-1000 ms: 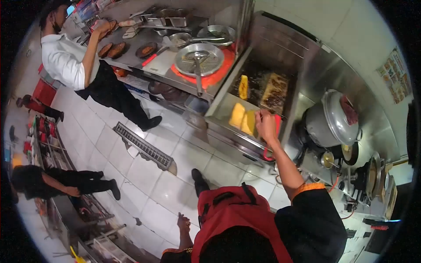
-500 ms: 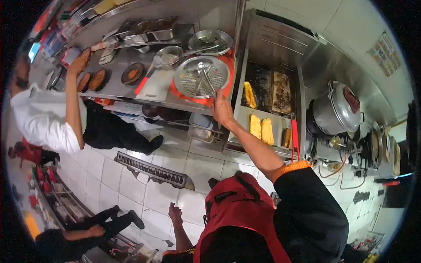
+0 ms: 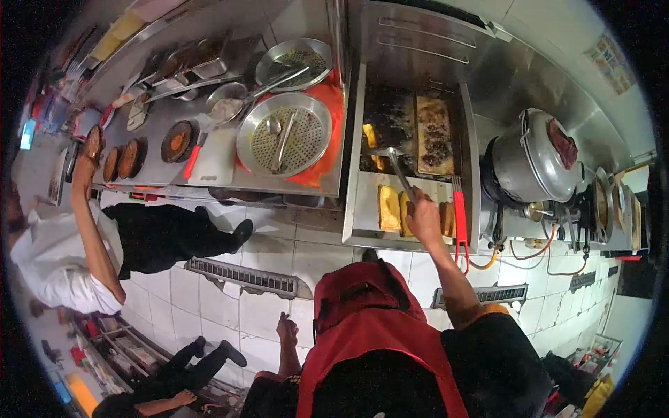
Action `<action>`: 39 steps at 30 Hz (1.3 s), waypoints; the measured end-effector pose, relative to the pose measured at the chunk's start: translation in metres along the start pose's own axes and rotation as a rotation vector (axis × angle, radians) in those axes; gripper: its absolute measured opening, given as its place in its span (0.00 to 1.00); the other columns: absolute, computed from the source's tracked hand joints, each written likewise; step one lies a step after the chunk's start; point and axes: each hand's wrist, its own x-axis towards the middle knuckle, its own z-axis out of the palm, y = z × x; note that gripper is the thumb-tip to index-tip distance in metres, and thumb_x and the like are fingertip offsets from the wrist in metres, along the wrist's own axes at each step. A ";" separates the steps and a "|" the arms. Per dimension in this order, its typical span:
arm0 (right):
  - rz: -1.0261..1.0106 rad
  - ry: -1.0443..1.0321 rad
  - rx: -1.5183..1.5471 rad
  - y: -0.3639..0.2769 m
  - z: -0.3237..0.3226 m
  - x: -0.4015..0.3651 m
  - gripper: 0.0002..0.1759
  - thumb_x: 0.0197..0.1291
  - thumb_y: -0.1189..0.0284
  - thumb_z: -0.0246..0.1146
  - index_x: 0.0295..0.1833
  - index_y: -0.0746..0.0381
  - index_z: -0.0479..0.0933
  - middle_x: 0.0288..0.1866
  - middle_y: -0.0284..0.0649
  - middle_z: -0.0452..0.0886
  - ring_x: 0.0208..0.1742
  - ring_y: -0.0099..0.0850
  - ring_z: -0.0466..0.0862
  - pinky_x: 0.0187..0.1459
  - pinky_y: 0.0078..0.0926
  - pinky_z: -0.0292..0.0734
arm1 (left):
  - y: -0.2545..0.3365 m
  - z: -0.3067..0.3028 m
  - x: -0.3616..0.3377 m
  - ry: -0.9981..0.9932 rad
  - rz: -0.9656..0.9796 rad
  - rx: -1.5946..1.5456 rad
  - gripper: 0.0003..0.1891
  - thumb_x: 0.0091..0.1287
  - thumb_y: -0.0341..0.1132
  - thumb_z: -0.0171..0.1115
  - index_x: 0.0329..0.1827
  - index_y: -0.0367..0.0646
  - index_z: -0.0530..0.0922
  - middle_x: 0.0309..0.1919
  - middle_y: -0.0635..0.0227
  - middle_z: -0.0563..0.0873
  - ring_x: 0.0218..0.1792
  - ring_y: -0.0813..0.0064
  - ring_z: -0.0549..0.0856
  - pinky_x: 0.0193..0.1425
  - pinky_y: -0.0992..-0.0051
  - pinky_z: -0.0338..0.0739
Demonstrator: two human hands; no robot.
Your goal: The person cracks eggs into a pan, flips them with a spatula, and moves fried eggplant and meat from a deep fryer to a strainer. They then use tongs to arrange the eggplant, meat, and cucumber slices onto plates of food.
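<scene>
My right hand point(image 3: 423, 219) grips the handle of a metal skimmer point(image 3: 394, 162) that reaches into the dark oil of the fryer point(image 3: 401, 125), its head beside a yellow fried piece point(image 3: 370, 134). Two yellow pieces point(image 3: 389, 207) lie on the steel draining ledge just left of that hand. Red-handled tongs point(image 3: 459, 223) rest on the ledge to its right. My left hand point(image 3: 286, 327) hangs low by my red apron, fingers loose, holding nothing.
A perforated round tray point(image 3: 284, 134) with a ladle sits on the steel counter point(image 3: 209, 160) left of the fryer. A lidded pot point(image 3: 536, 167) stands on a burner at right. A person in a white shirt point(image 3: 59, 258) works at the counter's left end. Floor drain grates point(image 3: 244, 275) lie below.
My right hand left the perforated tray, took the skimmer and moved right to the fryer. The view swung right. The left hand stayed low.
</scene>
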 end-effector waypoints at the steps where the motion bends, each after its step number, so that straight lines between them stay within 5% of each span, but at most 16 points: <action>1: 0.003 -0.011 -0.025 0.005 0.012 0.004 0.26 0.46 0.82 0.60 0.56 0.68 0.70 0.38 0.61 0.79 0.39 0.57 0.80 0.41 0.49 0.76 | 0.007 0.004 0.001 -0.042 0.053 0.021 0.28 0.68 0.53 0.52 0.59 0.38 0.68 0.08 0.78 0.63 0.08 0.83 0.61 0.13 0.80 0.54; 7: -0.010 -0.108 -0.155 0.021 0.050 0.035 0.14 0.62 0.68 0.51 0.45 0.69 0.71 0.30 0.63 0.77 0.33 0.59 0.80 0.34 0.55 0.75 | 0.046 0.031 0.021 -0.025 0.069 0.180 0.24 0.67 0.50 0.56 0.54 0.40 0.72 0.09 0.79 0.63 0.08 0.84 0.61 0.13 0.81 0.54; 10: 0.057 -0.118 -0.225 0.025 0.062 0.044 0.13 0.62 0.67 0.52 0.42 0.68 0.72 0.26 0.61 0.78 0.31 0.58 0.80 0.33 0.55 0.75 | 0.051 0.013 0.037 -0.172 -0.032 0.057 0.23 0.66 0.48 0.57 0.54 0.39 0.72 0.09 0.79 0.63 0.09 0.83 0.62 0.13 0.81 0.55; 12: 0.116 -0.150 -0.271 0.016 0.060 0.049 0.14 0.61 0.67 0.52 0.38 0.69 0.75 0.30 0.60 0.79 0.34 0.56 0.81 0.37 0.50 0.77 | 0.054 0.007 0.050 -0.271 0.049 0.123 0.22 0.66 0.46 0.58 0.53 0.38 0.72 0.10 0.78 0.64 0.09 0.82 0.63 0.13 0.81 0.57; 14: 0.173 -0.183 -0.317 0.013 0.062 0.052 0.16 0.61 0.67 0.52 0.34 0.70 0.79 0.33 0.59 0.80 0.37 0.55 0.83 0.40 0.46 0.80 | 0.068 0.002 0.060 -0.259 -0.085 0.154 0.20 0.67 0.43 0.56 0.53 0.37 0.72 0.11 0.77 0.65 0.09 0.82 0.63 0.13 0.81 0.58; 16: 0.101 -0.140 -0.311 0.019 0.069 0.052 0.14 0.62 0.66 0.53 0.37 0.67 0.74 0.25 0.59 0.78 0.30 0.57 0.80 0.33 0.53 0.75 | 0.071 -0.014 0.072 -0.597 0.194 0.202 0.17 0.68 0.42 0.55 0.51 0.36 0.73 0.11 0.77 0.66 0.10 0.83 0.64 0.13 0.81 0.58; 20: 0.112 -0.074 -0.324 0.015 0.074 0.048 0.14 0.62 0.65 0.54 0.38 0.67 0.74 0.25 0.59 0.78 0.30 0.57 0.80 0.33 0.53 0.76 | 0.096 -0.020 0.093 -0.473 0.107 0.319 0.21 0.67 0.48 0.56 0.48 0.35 0.75 0.11 0.78 0.68 0.12 0.85 0.66 0.15 0.82 0.58; 21: 0.108 -0.058 -0.336 0.015 0.075 0.047 0.13 0.62 0.65 0.54 0.37 0.66 0.74 0.25 0.58 0.79 0.31 0.57 0.81 0.33 0.52 0.76 | 0.104 -0.019 0.103 -0.310 -0.105 0.303 0.23 0.67 0.50 0.57 0.48 0.36 0.75 0.10 0.79 0.67 0.12 0.85 0.66 0.16 0.81 0.58; 24: 0.124 -0.046 -0.347 0.012 0.077 0.047 0.13 0.62 0.65 0.54 0.37 0.66 0.74 0.26 0.58 0.79 0.31 0.57 0.81 0.33 0.52 0.76 | 0.119 -0.028 0.111 -0.553 -0.001 0.189 0.23 0.65 0.51 0.58 0.49 0.38 0.75 0.09 0.79 0.67 0.13 0.84 0.67 0.16 0.81 0.58; 25: 0.135 -0.050 -0.342 0.010 0.077 0.048 0.13 0.62 0.65 0.54 0.37 0.66 0.74 0.26 0.58 0.79 0.32 0.57 0.81 0.33 0.52 0.76 | 0.129 -0.025 0.115 -0.533 -0.149 0.170 0.22 0.65 0.51 0.58 0.48 0.39 0.76 0.10 0.79 0.67 0.12 0.84 0.67 0.15 0.81 0.59; 29: 0.152 -0.030 -0.349 0.007 0.079 0.048 0.14 0.62 0.65 0.54 0.37 0.66 0.74 0.26 0.58 0.79 0.32 0.57 0.81 0.33 0.52 0.76 | 0.139 -0.011 0.124 -0.468 -0.040 0.300 0.19 0.67 0.49 0.56 0.45 0.39 0.77 0.12 0.81 0.68 0.11 0.85 0.65 0.14 0.82 0.58; 31: 0.327 -0.125 -0.261 0.006 0.078 0.046 0.22 0.65 0.57 0.48 0.35 0.64 0.77 0.36 0.58 0.79 0.40 0.56 0.80 0.44 0.49 0.75 | 0.143 0.002 0.131 -0.503 -0.007 0.305 0.19 0.67 0.49 0.55 0.46 0.41 0.77 0.12 0.81 0.68 0.11 0.86 0.65 0.15 0.82 0.58; 33: 0.322 -0.144 -0.253 -0.012 0.064 0.045 0.22 0.65 0.58 0.48 0.35 0.64 0.78 0.35 0.58 0.80 0.40 0.55 0.80 0.44 0.50 0.75 | 0.143 0.020 0.121 -0.444 0.161 0.339 0.15 0.68 0.49 0.54 0.42 0.47 0.78 0.14 0.83 0.68 0.13 0.89 0.65 0.16 0.83 0.58; 36: 0.273 -0.139 -0.237 -0.002 0.070 0.044 0.21 0.65 0.59 0.48 0.36 0.64 0.79 0.33 0.58 0.80 0.38 0.56 0.81 0.43 0.50 0.76 | 0.177 0.061 0.103 -0.622 -0.019 0.400 0.15 0.68 0.50 0.54 0.42 0.49 0.78 0.17 0.83 0.69 0.15 0.88 0.66 0.18 0.83 0.60; 37: 0.232 -0.121 -0.232 0.006 0.072 0.043 0.21 0.65 0.60 0.48 0.36 0.65 0.79 0.32 0.57 0.80 0.37 0.56 0.81 0.41 0.50 0.76 | 0.179 0.071 0.103 -0.461 -0.003 0.557 0.16 0.68 0.52 0.55 0.39 0.50 0.77 0.19 0.83 0.69 0.18 0.87 0.66 0.21 0.83 0.60; 39: 0.145 -0.075 -0.208 0.022 0.070 0.041 0.16 0.62 0.65 0.53 0.35 0.67 0.78 0.29 0.59 0.79 0.35 0.56 0.81 0.36 0.50 0.75 | 0.181 0.076 0.091 -0.604 0.123 0.545 0.17 0.67 0.53 0.55 0.39 0.49 0.77 0.19 0.83 0.68 0.18 0.87 0.66 0.21 0.83 0.59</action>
